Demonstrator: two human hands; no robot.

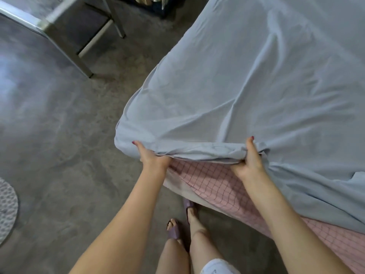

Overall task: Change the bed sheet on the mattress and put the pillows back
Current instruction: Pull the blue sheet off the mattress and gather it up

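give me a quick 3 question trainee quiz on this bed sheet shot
1. True or false: both hands pinch the hem of the light blue fabric bed sheet.
2. Which pattern shows on the mattress under the lifted hem? A) pink grid check B) green stripes C) plain black
3. Fill in: the person's feet wear purple ____.

Key
1. True: the left hand and right hand each hold the hem in their grip.
2. A: the pink checked mattress cover.
3. Slippers.

Grey concrete floor point(59, 135), metal-legged table point(65, 26), round patterned mat point(7, 208).
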